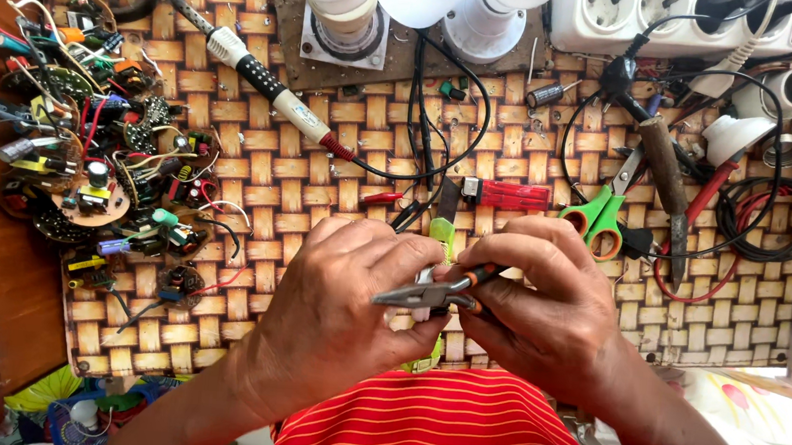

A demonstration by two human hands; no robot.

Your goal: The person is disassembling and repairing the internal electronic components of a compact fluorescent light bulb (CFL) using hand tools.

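Slim grey needle-nose pliers (433,294) with orange-black handles lie level, right hand (540,304) clamped on them; left hand (342,303) curls around something hidden.

The needle-nose pliers (433,294) lie level at lower centre of the frame, their slim grey metal tips pointing left and their orange-and-black handles running right. A yellow-green strip (441,234) stands upright just behind them, its top poking up above the tool and its lower end showing again below.
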